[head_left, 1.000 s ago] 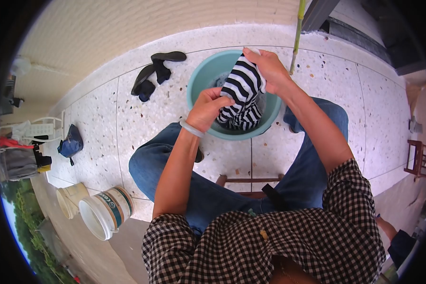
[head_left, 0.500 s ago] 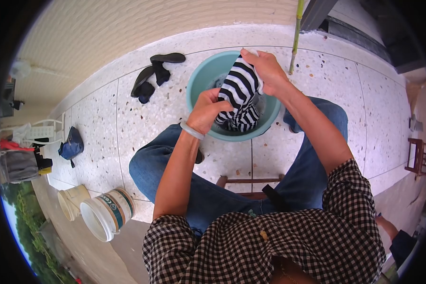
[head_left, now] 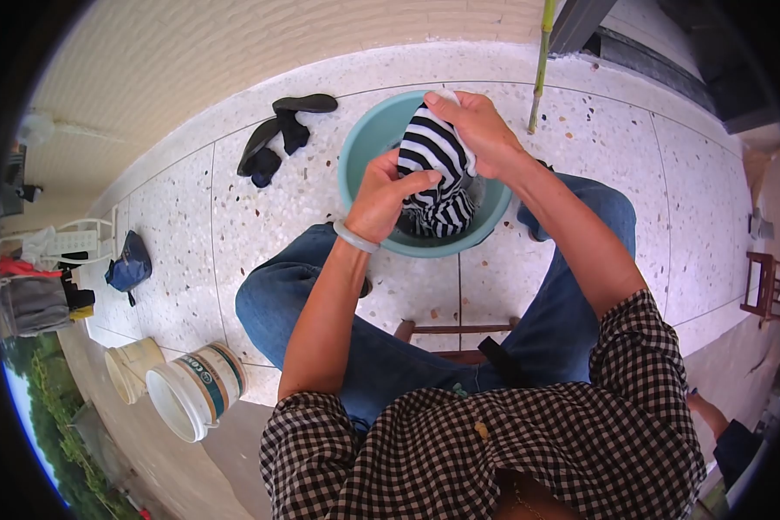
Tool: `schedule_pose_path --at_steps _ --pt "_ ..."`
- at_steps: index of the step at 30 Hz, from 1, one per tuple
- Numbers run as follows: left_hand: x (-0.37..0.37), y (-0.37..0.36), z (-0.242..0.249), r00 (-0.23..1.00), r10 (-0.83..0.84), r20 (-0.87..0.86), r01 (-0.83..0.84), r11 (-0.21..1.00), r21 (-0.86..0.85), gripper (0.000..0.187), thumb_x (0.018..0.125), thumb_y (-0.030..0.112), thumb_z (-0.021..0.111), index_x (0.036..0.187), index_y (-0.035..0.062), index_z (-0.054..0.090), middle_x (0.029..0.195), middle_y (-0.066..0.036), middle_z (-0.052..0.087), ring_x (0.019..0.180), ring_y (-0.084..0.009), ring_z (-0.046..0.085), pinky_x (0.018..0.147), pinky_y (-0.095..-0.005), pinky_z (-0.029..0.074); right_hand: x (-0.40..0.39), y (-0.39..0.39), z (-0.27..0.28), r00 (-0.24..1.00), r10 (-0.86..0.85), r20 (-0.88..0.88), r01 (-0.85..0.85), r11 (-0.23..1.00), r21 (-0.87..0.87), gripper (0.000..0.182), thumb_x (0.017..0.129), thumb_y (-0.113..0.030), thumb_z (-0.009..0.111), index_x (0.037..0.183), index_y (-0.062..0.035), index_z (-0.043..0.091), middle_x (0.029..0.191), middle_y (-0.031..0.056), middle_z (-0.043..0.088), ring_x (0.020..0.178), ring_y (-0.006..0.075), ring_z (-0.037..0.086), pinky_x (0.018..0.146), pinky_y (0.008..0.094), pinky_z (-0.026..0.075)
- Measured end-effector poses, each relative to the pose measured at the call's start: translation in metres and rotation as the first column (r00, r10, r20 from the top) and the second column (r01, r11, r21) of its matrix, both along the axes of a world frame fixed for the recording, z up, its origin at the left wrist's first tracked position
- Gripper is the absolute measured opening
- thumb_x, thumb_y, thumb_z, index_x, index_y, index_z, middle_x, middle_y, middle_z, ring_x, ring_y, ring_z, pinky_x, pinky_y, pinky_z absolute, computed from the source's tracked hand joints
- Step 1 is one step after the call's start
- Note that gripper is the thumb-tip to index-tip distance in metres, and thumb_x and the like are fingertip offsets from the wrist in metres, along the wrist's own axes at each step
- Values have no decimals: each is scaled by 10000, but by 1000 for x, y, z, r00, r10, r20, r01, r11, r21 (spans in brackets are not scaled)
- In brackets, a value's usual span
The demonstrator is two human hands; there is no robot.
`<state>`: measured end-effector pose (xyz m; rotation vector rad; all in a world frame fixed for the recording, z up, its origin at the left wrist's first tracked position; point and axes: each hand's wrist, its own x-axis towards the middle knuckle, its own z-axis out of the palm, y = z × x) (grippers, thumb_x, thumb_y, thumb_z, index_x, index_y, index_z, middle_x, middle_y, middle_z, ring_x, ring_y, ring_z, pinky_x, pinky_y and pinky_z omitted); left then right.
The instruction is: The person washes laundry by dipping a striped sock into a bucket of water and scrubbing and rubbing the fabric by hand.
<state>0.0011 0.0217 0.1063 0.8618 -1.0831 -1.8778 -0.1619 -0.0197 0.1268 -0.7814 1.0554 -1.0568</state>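
Note:
A black-and-white striped cloth (head_left: 433,147) is stretched between my two hands above a teal basin (head_left: 355,165) on the floor. My left hand (head_left: 385,198), with a pale bangle at the wrist, grips the cloth's left side, thumb on top. Higher up and to the right, my right hand (head_left: 478,128) pinches the upper edge, where a white part shows. The lower end of the cloth hangs bunched inside the basin, with some water visible around it.
Black shoes (head_left: 260,147) with dark socks lie left of the basin. Two buckets (head_left: 173,399) and a blue bag (head_left: 130,263) are farther left. A green pole (head_left: 541,78) stands beyond the basin. At the lower right, another person's arm (head_left: 709,414) shows.
My hands have come slightly closer together, the right one moving a little left and the left one's thumb shifting right. The upper part of the striped cloth is more bunched.

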Motion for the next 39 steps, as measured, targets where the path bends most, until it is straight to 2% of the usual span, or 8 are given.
schedule_pose_path --at_steps 4,10,13,16,25,28,36,39 --pt "-2 1 2 1000 12 2 -12 995 100 147 803 15 599 942 6 646 869 -52 675 753 -114 632 697 -253 502 -1 -2 -5 998 67 -16 -67 998 -9 252 908 -251 591 920 -1 614 775 67 657 636 120 635 534 250 530" --pt "3 -3 -7 1000 -24 -11 24 997 74 168 768 -20 549 904 1 647 847 -54 674 744 -116 634 698 -251 505 2 2 -6 998 42 -46 -44 998 -35 246 914 -237 579 939 4 626 767 54 650 627 111 623 523 248 521" --pt "1 1 -5 999 16 -29 -13 997 77 170 731 16 592 884 -16 657 822 -66 675 726 -112 624 689 -240 494 2 0 -9 998 24 -60 -27 999 -34 244 914 -230 577 946 8 625 767 55 649 625 111 621 516 248 518" --pt "-3 5 3 997 67 -30 -60 978 200 192 719 7 577 894 -21 651 826 -65 673 716 -112 619 686 -241 495 3 1 -8 999 18 -46 -20 999 -32 247 914 -227 578 948 13 622 768 59 648 625 111 619 513 250 516" --pt "1 1 -9 999 11 -34 -8 996 89 204 772 -31 544 951 3 635 885 -50 672 776 -114 631 734 -260 504 2 0 -6 997 -17 -81 17 1000 0 271 906 -240 593 929 29 614 770 75 650 630 119 623 511 257 517" --pt "-2 5 2 993 90 -83 -66 966 251 186 728 -25 574 899 -19 647 828 -64 672 727 -118 631 674 -245 502 1 0 -6 998 -1 -58 2 1000 5 271 904 -241 596 937 27 614 771 75 650 632 120 625 510 260 518" --pt "4 -1 -11 999 0 -40 6 991 132 176 786 -19 573 946 3 642 881 -67 678 773 -128 646 725 -271 518 8 3 -6 998 -56 -33 56 998 -16 232 899 -182 572 827 33 620 725 78 633 588 116 584 481 264 474" --pt "0 3 -2 997 64 -47 -53 977 207 173 745 -11 592 909 -12 647 842 -77 676 731 -127 639 693 -256 515 5 1 -8 998 -28 -64 28 1000 0 270 907 -236 590 939 31 612 779 84 650 631 127 629 505 261 519"
